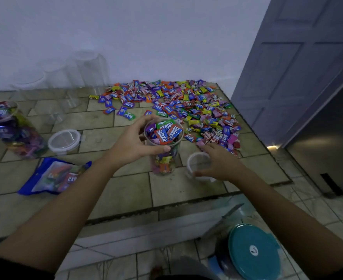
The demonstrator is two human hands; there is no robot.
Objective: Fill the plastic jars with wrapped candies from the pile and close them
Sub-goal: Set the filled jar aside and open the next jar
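A clear plastic jar (165, 158) stands upright on the tiled counter, filled to its rim with wrapped candies. My left hand (134, 141) grips the jar near its top, thumb in front and fingers behind. My right hand (220, 163) holds a clear round lid (197, 161) just right of the jar, low over the counter. The large pile of colourful wrapped candies (188, 106) spreads across the back right of the counter.
A filled, lidless jar (15, 131) stands at the left, with a second clear lid (64, 140) beside it. Several empty clear jars (73, 81) stand along the back wall. A blue candy bag (53, 176) lies front left. A teal-lidded container (254, 251) sits on the floor.
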